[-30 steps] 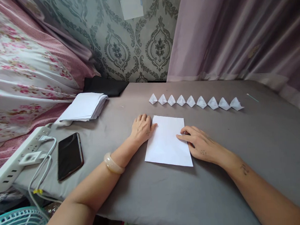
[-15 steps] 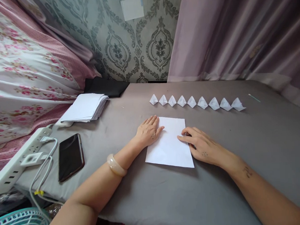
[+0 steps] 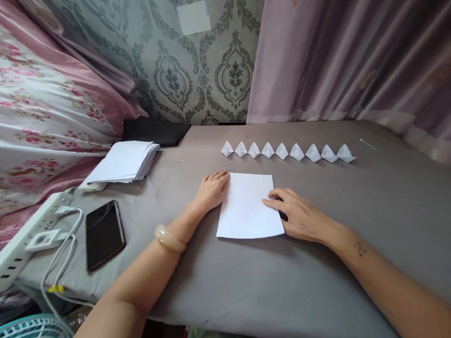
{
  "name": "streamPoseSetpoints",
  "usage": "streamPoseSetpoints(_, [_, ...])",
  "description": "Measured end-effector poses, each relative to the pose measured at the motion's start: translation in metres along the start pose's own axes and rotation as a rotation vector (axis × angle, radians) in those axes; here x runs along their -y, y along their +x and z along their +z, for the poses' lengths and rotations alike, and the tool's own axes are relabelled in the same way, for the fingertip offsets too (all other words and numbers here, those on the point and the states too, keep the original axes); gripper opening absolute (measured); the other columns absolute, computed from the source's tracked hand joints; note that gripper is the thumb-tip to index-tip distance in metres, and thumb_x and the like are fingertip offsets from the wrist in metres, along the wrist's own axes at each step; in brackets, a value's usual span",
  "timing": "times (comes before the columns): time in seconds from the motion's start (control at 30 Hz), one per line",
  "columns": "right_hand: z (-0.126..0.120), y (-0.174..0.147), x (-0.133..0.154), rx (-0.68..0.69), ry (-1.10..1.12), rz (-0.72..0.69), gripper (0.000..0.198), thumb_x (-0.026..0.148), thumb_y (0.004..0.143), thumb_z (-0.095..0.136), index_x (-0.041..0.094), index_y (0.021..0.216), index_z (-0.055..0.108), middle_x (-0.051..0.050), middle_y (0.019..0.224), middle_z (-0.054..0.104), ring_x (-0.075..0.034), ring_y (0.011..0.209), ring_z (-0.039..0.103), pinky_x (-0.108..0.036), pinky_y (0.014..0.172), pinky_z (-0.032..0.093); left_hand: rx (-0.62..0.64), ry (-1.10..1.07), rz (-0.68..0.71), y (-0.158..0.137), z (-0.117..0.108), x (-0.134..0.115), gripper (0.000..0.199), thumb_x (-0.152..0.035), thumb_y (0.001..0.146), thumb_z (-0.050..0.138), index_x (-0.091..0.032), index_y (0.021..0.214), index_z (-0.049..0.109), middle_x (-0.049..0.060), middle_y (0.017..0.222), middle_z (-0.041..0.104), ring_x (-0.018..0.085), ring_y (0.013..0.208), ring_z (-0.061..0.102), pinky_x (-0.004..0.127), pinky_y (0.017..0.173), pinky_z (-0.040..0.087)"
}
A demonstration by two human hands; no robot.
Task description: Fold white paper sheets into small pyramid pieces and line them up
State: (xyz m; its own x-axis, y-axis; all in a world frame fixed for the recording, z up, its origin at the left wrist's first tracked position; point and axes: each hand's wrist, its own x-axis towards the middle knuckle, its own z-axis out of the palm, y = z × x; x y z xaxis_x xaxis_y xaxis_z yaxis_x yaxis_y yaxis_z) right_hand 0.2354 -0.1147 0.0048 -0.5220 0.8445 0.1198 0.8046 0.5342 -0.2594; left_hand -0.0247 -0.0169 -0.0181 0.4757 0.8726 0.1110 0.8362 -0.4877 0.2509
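Observation:
A white sheet of paper [image 3: 247,205] lies before me on the grey-covered table, its near edge slightly bowed. My left hand [image 3: 212,189] rests along its upper left edge, fingers stretched out flat. The left thumb is out of sight, seemingly under the paper. At the right edge, my right hand [image 3: 292,211] has its index finger on top of the sheet and its thumb hidden below, closed on that edge. Beyond the sheet, several small folded white paper pieces [image 3: 267,150] with pointed tops stand in a row.
Left of me are a paper stack [image 3: 120,161], a phone [image 3: 106,234] and a white power strip [image 3: 34,234] with cables. A black flat item [image 3: 154,131] lies behind the stack. A thin stick [image 3: 368,144] lies far right, and a fan [image 3: 33,337] is below the table's left corner.
The sheet's near edge has moved away from me and now bows. My left thumb has gone from the top of the sheet out of sight. The view has shifted slightly.

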Motion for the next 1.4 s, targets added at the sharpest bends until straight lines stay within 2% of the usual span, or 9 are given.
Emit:
streamPoseSetpoints(0.13, [0.011, -0.003, -0.004, -0.101, 0.090, 0.057, 0.031, 0.021, 0.090, 0.048, 0.022, 0.113, 0.068, -0.011, 0.123, 0.060, -0.025, 0.112, 0.054, -0.041, 0.093, 0.048, 0.085, -0.208, 0.220, -0.010, -0.018, 0.014, 0.054, 0.000, 0.076, 0.035, -0.017, 0.120, 0.061, 0.011, 0.131, 0.056, 0.019, 0.122, 0.052, 0.034, 0.106, 0.040])
streamPoseSetpoints(0.33, [0.019, 0.000, -0.006, -0.244, 0.226, 0.199, 0.028, 0.036, 0.095, 0.045, 0.024, 0.097, 0.070, -0.007, 0.117, 0.064, -0.022, 0.104, 0.058, -0.038, 0.090, 0.050, 0.335, -0.327, 0.233, -0.022, -0.040, 0.012, 0.042, -0.012, 0.077, 0.050, -0.024, 0.114, 0.064, 0.008, 0.114, 0.057, 0.020, 0.107, 0.054, 0.033, 0.094, 0.046])
streamPoseSetpoints(0.53, [0.026, 0.011, -0.006, -0.340, 0.211, 0.424, 0.037, 0.043, 0.092, 0.047, 0.021, 0.071, 0.069, -0.009, 0.113, 0.064, -0.025, 0.103, 0.058, -0.042, 0.090, 0.049, 0.193, -0.415, 0.124, -0.016, -0.028, 0.011, 0.029, -0.044, 0.085, 0.055, -0.019, 0.088, 0.069, 0.008, 0.103, 0.059, 0.021, 0.097, 0.055, 0.033, 0.087, 0.047])
streamPoseSetpoints(0.7, [0.031, 0.015, -0.008, -0.385, 0.153, 0.489, 0.034, 0.042, 0.089, 0.050, 0.021, 0.065, 0.064, -0.010, 0.105, 0.063, -0.026, 0.097, 0.057, -0.043, 0.085, 0.049, 0.069, -0.424, -0.050, -0.011, -0.019, 0.003, 0.041, -0.044, 0.088, 0.049, -0.017, 0.059, 0.057, 0.006, 0.077, 0.058, 0.020, 0.084, 0.056, 0.034, 0.081, 0.047])
streamPoseSetpoints(0.97, [0.036, 0.016, -0.011, -0.419, 0.064, 0.487, 0.022, 0.040, 0.084, 0.057, 0.022, 0.071, 0.054, -0.009, 0.097, 0.060, -0.025, 0.087, 0.054, -0.042, 0.078, 0.048, -0.088, -0.317, -0.221, -0.010, 0.004, -0.007, 0.026, -0.036, 0.085, 0.057, -0.016, 0.068, 0.059, 0.010, 0.094, 0.056, 0.023, 0.094, 0.055, 0.040, 0.091, 0.047])
streamPoseSetpoints(1.07, [0.035, 0.016, -0.011, -0.410, 0.047, 0.484, 0.019, 0.039, 0.084, 0.057, 0.022, 0.090, 0.060, -0.009, 0.098, 0.061, -0.026, 0.087, 0.055, -0.041, 0.076, 0.049, -0.117, -0.242, -0.219, -0.013, 0.004, -0.010, 0.023, -0.038, 0.084, 0.059, -0.016, 0.092, 0.060, 0.011, 0.100, 0.056, 0.025, 0.098, 0.055, 0.041, 0.089, 0.048])
streamPoseSetpoints(1.2, [0.035, 0.016, -0.013, -0.360, 0.001, 0.347, 0.034, 0.034, 0.091, 0.049, 0.026, 0.123, 0.060, -0.010, 0.123, 0.058, -0.026, 0.098, 0.055, -0.043, 0.083, 0.050, -0.092, -0.098, 0.031, -0.014, 0.000, -0.014, 0.043, -0.022, 0.089, 0.046, -0.018, 0.132, 0.047, 0.015, 0.134, 0.050, 0.029, 0.125, 0.045, 0.048, 0.103, 0.040])
streamPoseSetpoints(1.3, [0.035, 0.016, -0.013, -0.280, -0.065, 0.237, 0.036, 0.027, 0.094, 0.042, 0.029, 0.126, 0.061, -0.007, 0.139, 0.053, -0.027, 0.104, 0.053, -0.046, 0.087, 0.049, 0.061, -0.040, 0.293, -0.011, 0.000, -0.013, 0.058, -0.004, 0.081, 0.038, -0.018, 0.138, 0.045, 0.011, 0.150, 0.040, 0.026, 0.143, 0.028, 0.047, 0.116, 0.026])
streamPoseSetpoints(1.4, [0.034, 0.016, -0.013, -0.202, -0.106, 0.219, 0.040, 0.025, 0.095, 0.039, 0.029, 0.130, 0.058, -0.004, 0.140, 0.054, -0.029, 0.108, 0.050, -0.048, 0.086, 0.049, 0.157, -0.084, 0.345, -0.008, 0.004, -0.011, 0.064, 0.000, 0.079, 0.034, -0.015, 0.141, 0.041, 0.011, 0.153, 0.037, 0.018, 0.144, 0.029, 0.038, 0.118, 0.025])
